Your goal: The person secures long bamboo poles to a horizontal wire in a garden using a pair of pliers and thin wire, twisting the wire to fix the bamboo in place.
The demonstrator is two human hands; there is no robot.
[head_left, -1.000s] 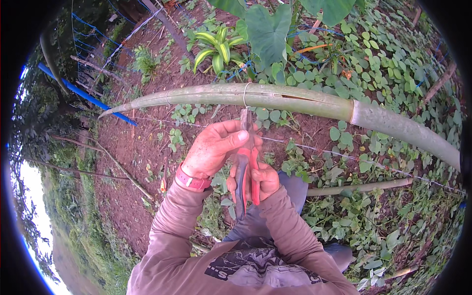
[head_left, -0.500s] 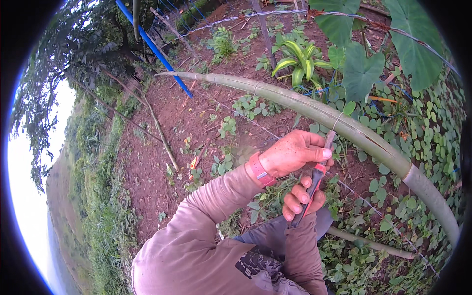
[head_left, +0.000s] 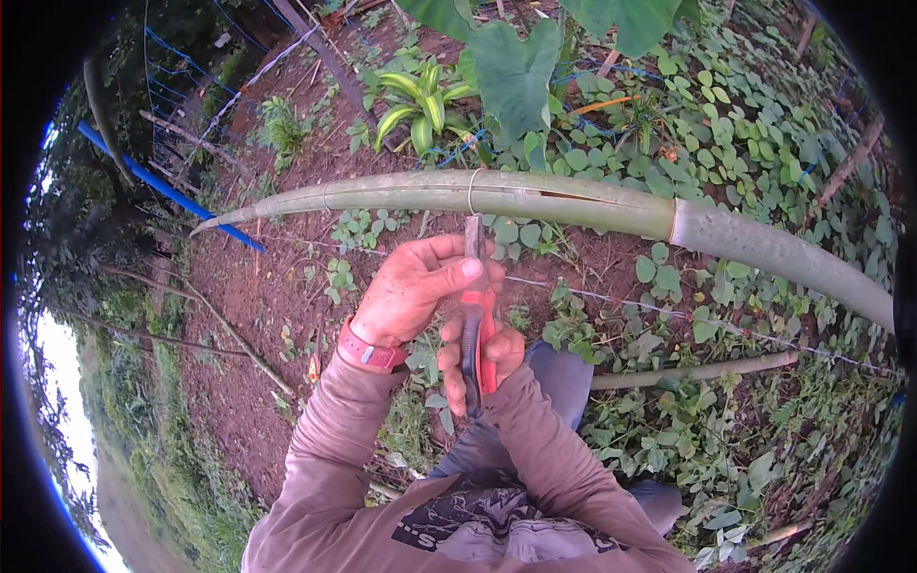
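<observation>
A long green bamboo pole (head_left: 401, 193), split lengthwise in places, crosses in front of me. A thin wire loop (head_left: 473, 191) goes round it near the middle. My right hand (head_left: 504, 350) is wrapped round the red and black handles of a pair of pliers (head_left: 478, 329). Its metal jaws point up, tip close under the loop, at the pole's near side. My left hand (head_left: 406, 291), with a red band at the wrist, pinches the pliers near the jaws between thumb and fingers. Whether the jaws grip wire is too small to tell.
Barbed wire (head_left: 650, 307) runs behind my hands, below the pole. A blue pole (head_left: 167, 186) slants at the far left. Another cut pole (head_left: 697, 371) lies on the right among leafy plants. A striped-leaf plant (head_left: 425, 103) grows beyond the bamboo.
My view has turned, so the bamboo now lies more level and my hands appear further left. Both hands keep their hold on the pliers, the tip still beside the wire loop.
</observation>
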